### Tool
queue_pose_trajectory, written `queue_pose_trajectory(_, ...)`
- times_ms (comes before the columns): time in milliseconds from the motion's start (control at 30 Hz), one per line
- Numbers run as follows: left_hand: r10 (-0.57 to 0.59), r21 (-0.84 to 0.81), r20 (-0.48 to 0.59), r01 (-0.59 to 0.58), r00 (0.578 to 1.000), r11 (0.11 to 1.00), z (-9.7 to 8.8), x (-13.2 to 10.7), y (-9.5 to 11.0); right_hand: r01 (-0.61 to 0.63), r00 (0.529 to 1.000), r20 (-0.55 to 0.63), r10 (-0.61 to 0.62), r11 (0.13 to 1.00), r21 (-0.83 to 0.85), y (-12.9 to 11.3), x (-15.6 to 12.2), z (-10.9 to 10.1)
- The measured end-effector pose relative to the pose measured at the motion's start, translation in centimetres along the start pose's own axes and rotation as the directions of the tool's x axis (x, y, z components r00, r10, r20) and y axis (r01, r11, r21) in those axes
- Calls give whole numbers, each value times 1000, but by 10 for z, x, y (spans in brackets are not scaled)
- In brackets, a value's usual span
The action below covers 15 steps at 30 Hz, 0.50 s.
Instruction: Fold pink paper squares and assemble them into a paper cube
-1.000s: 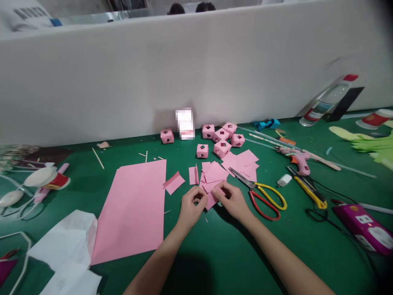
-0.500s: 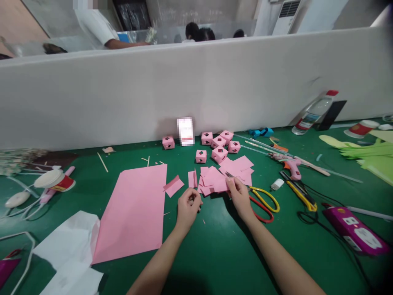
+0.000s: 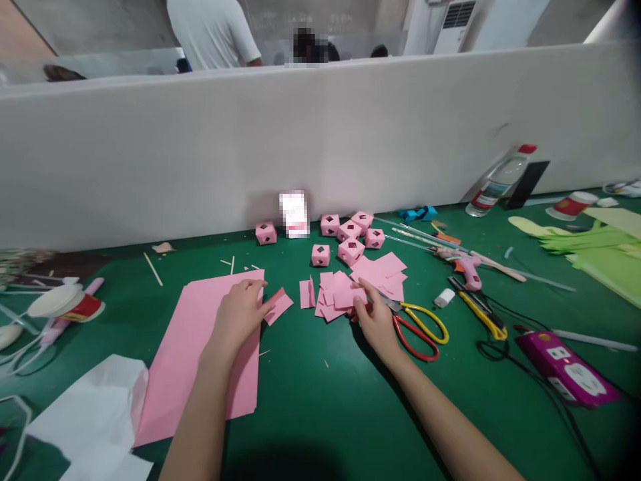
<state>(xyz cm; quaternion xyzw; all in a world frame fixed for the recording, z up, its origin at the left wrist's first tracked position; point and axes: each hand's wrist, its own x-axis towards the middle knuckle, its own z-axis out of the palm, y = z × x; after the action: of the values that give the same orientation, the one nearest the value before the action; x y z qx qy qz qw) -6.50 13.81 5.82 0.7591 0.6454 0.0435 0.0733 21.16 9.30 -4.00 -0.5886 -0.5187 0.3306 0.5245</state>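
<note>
My left hand (image 3: 239, 308) reaches over the large pink paper sheet (image 3: 197, 347). Its fingers are apart, and the thumb tip is at the edge of a small folded pink paper piece (image 3: 279, 307). Another folded piece (image 3: 307, 292) stands to the right of it. My right hand (image 3: 374, 314) is at the pile of small pink paper pieces (image 3: 383, 268), thumb and forefinger apart at the pile's right edge. Beside that hand lie scissors (image 3: 418, 329) with one red and one yellow handle, their blades partly hidden by the fingers.
Several pink paper cubes (image 3: 350, 252) with cut-out holes stand near the white partition (image 3: 200, 153). To the right lie a pink glue gun (image 3: 469, 268), a yellow cutter (image 3: 481, 310) and a purple box (image 3: 565, 367) with cables. White paper (image 3: 95, 401) and a cup (image 3: 63, 304) are at left.
My left hand has moved left from beside the pile to the folded piece over the large sheet. My right hand's pinched fingers have spread at the pile. The person behind the partition has shifted right.
</note>
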Motion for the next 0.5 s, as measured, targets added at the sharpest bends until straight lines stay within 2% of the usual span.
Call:
queue_pose_trajectory(267, -47, -106, 142, 62, 989, 992, 0, 0, -13, 175, 979, -77, -191, 968, -181, -1, -1, 1)
queue_pose_trajectory(367, -52, -140, 147, 72, 988, 987, 1, 0, -13, 214, 972, -58, -230, 957, -198, -6, -3, 1)
queue_pose_trajectory(500, -20, -100, 108, 31, 994, 994, 7, 1, -8, 221, 971, -51, -232, 961, -163, -13, -8, 1)
